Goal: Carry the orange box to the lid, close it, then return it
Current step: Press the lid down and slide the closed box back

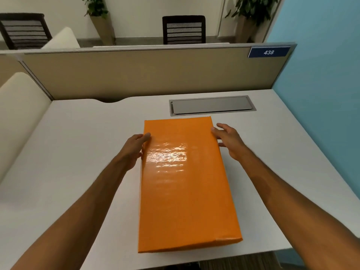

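Fingers (145,137) of the left hand (134,147) lie against the left long edge of the orange box (185,184), thumb tip resting on the top face near the far corner, the rest curled down along the side wall; loosely pressed, not clenched. Right hand (229,142): fingers spread and released, one fingertip just touching the box's right edge near the far corner, the others splayed clear of it above the tabletop (78,152). Box is shut, lid on, so contents cannot be seen. It lies flat on the tabletop, long axis running away from the person, near end close to the front edge, far end just short of a recessed grey cable hatch (212,106). Box is a long rectangular block wrapped in glossy orange film, slightly rippled, with a bright patch of glare on the far half and a crease at the near right corner. Tabletop is matte, pale grey, smooth. Hatch is a flat metal-looking plate set in a frame, closed. Beige fabric partition (146,75) stands behind, carrying a blue plate marked 438 (268,52).
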